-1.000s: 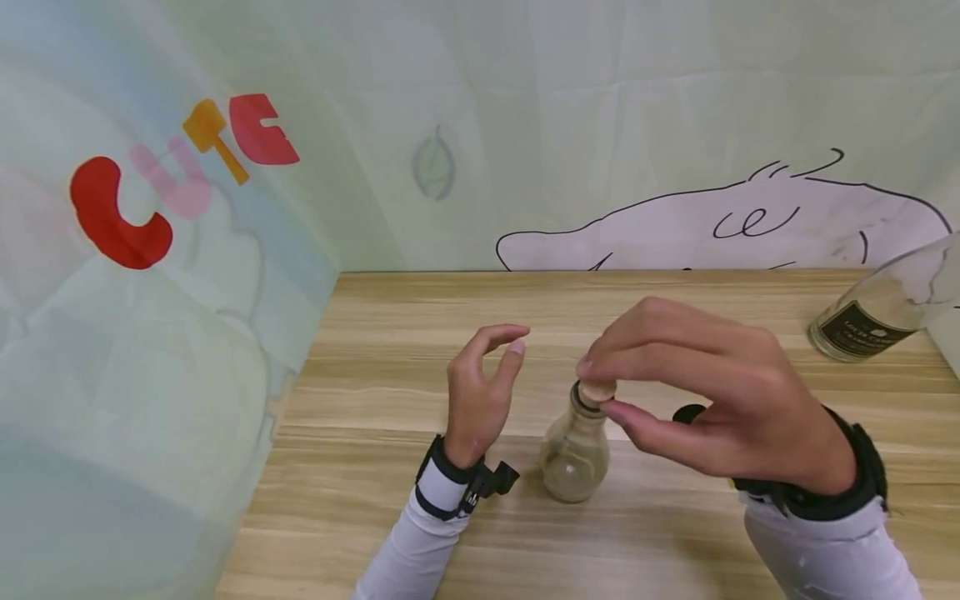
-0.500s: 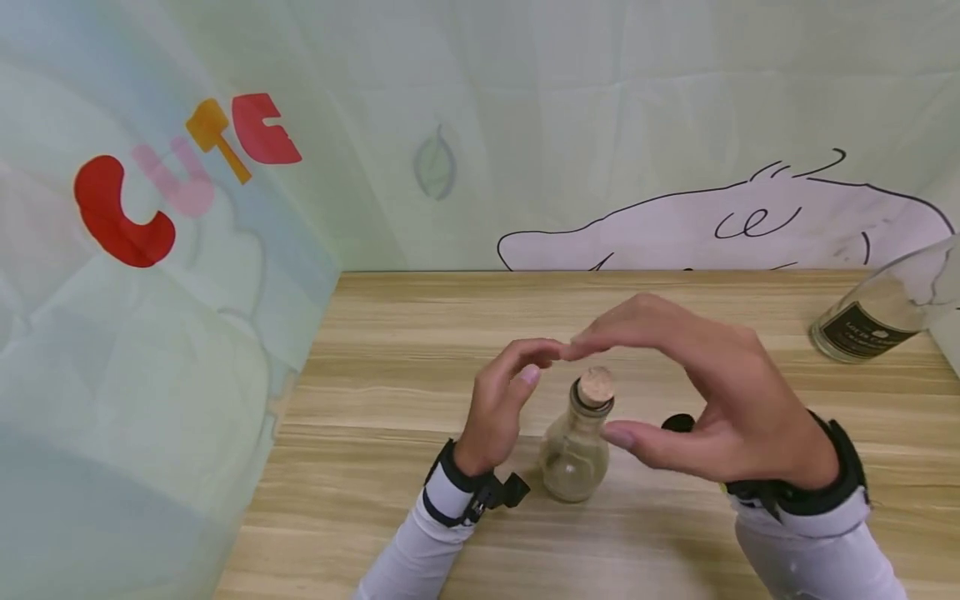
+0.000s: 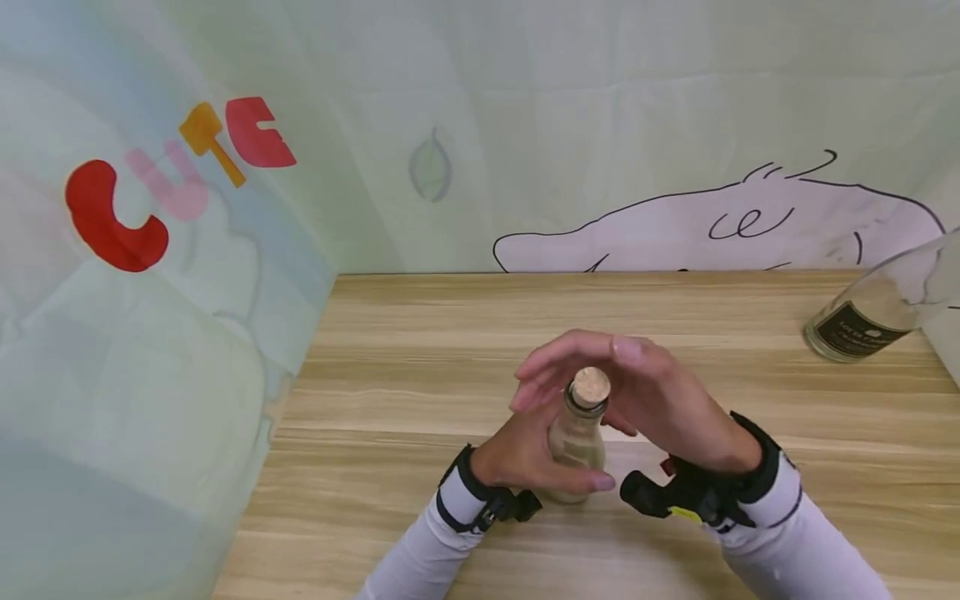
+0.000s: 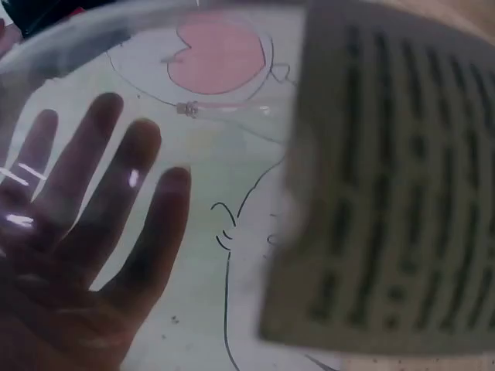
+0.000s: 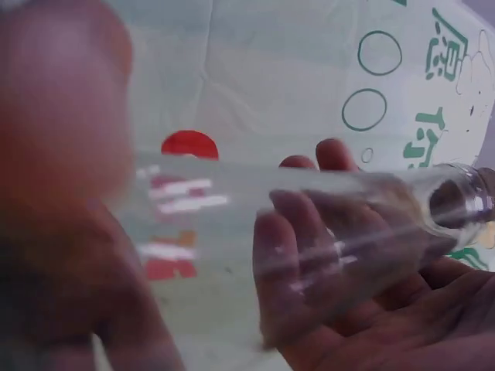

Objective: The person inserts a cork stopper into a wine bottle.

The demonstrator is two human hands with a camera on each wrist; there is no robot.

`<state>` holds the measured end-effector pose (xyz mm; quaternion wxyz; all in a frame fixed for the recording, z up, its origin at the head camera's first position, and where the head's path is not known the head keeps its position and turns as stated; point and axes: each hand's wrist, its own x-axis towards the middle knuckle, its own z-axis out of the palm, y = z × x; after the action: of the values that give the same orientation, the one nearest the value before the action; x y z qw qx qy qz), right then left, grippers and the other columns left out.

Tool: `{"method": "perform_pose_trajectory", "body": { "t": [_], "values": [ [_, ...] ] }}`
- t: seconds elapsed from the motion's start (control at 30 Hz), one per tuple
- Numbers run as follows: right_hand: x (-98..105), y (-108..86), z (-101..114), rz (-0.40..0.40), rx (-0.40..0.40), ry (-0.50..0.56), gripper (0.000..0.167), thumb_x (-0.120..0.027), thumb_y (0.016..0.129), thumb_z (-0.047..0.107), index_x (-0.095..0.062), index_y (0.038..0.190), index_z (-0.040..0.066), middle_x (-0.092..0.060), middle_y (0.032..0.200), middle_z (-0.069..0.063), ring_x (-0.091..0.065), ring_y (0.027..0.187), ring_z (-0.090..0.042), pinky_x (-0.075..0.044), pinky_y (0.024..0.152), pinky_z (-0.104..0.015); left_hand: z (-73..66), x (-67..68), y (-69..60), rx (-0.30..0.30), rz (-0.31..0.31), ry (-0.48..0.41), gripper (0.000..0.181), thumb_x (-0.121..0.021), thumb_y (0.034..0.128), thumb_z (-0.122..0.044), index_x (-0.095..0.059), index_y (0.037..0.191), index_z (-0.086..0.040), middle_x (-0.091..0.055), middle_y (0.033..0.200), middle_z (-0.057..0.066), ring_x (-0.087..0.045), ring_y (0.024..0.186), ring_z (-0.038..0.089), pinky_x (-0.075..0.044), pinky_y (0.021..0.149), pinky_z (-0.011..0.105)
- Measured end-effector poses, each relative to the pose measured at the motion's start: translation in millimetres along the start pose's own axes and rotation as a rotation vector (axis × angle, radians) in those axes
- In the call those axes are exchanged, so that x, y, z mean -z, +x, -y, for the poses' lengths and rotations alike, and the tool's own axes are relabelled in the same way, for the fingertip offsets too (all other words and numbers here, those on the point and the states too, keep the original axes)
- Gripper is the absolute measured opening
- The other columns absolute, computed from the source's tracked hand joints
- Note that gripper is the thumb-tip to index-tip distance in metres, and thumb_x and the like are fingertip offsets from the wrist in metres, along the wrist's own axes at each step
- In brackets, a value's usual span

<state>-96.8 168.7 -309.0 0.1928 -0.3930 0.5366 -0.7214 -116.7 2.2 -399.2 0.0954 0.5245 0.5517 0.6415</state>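
A clear glass bottle (image 3: 581, 437) stands upright on the wooden table, a cork (image 3: 591, 386) in its mouth. My left hand (image 3: 521, 454) grips the bottle's body, thumb across the front and fingers behind. Higher up, my right hand (image 3: 667, 400) curves around the neck from the right, its fingers stretched out behind the cork. In the left wrist view those fingers (image 4: 108, 201) look straight and spread through the glass, beside a printed label (image 4: 387, 193). The right wrist view has the bottle (image 5: 224, 201) lying across it; whether my right palm touches the glass, I cannot tell.
Another clear bottle (image 3: 858, 331) with a black label stands at the back right, partly cut off by the frame edge. Printed cloth (image 3: 465, 125) hangs behind the wooden table (image 3: 420, 325) and along its left side.
My right hand has let go of the cork and turned palm-in around the neck. My left hand has moved right and taken hold of the bottle's body.
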Motion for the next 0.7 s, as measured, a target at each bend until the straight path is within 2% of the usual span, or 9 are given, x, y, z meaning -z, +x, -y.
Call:
{"method": "perform_pose_trajectory", "body": {
  "t": [0.1,0.17,0.23,0.33,0.53,0.7],
  "values": [
    [-3,2.0,-7,0.032,-0.031,0.055,0.065,-0.018,0.105,0.041,-0.062,0.115,-0.005,-0.069,0.099,-0.021,-0.061,0.096,-0.033,-0.043,0.048,-0.032,-1.0,-2.5,1.4,-0.047,-0.011,-0.036,0.066,-0.074,0.068,0.017,-0.039,0.123,0.011,-0.057,0.102,0.024,-0.064,0.092,0.025,-0.053,0.088,0.041],
    [-5,2.9,-11,0.04,-0.036,0.094,0.066,-0.02,0.105,0.046,-0.063,0.102,-0.004,-0.066,0.084,-0.019,-0.062,0.08,-0.032,-0.045,0.053,-0.037,-0.8,-3.3,0.9,-0.071,-0.029,0.016,0.065,-0.072,0.0679,0.013,-0.037,0.122,0.01,-0.056,0.099,0.02,-0.062,0.087,0.02,-0.055,0.083,0.038],
    [-7,4.0,-15,0.037,-0.025,0.108,0.064,-0.023,0.104,0.049,-0.059,0.089,-0.001,-0.059,0.07,-0.017,-0.058,0.066,-0.031,-0.047,0.06,-0.043,-1.1,-3.4,-1.1,-0.058,-0.034,0.061,0.059,-0.072,0.0679,0.01,-0.041,0.117,0.008,-0.056,0.098,0.018,-0.059,0.087,0.015,-0.054,0.08,0.033],
    [-10,5.1,-19,0.006,0.0,0.092,0.06,-0.027,0.102,0.052,-0.054,0.078,0.004,-0.048,0.06,-0.014,-0.049,0.053,-0.028,-0.043,0.05,-0.041,-2.2,-3.5,-4.3,-0.008,-0.037,0.093,0.051,-0.072,0.0676,0.008,-0.046,0.112,0.006,-0.057,0.097,0.016,-0.056,0.088,0.011,-0.053,0.079,0.03],
    [-16,5.5,-23,-0.054,-0.002,0.045,0.055,-0.034,0.098,0.054,-0.049,0.072,0.008,-0.045,0.059,-0.011,-0.043,0.048,-0.025,-0.041,0.047,-0.038,-5.1,-4.4,-8.0,0.036,-0.07,0.078,0.055,-0.073,0.0643,0.011,-0.047,0.112,0.007,-0.055,0.1,0.017,-0.053,0.091,0.011,-0.052,0.077,0.029],
    [-19,5.8,-24,-0.07,0.042,0.028,0.042,-0.036,0.098,0.038,-0.046,0.071,0.008,-0.043,0.058,-0.011,-0.041,0.048,-0.023,-0.04,0.045,-0.037,-5.1,-4.7,-7.6,0.035,-0.072,0.094,0.049,-0.074,0.0644,0.011,-0.049,0.106,0.003,-0.055,0.092,0.012,-0.053,0.085,0.008,-0.051,0.071,0.027]
  ]
}}
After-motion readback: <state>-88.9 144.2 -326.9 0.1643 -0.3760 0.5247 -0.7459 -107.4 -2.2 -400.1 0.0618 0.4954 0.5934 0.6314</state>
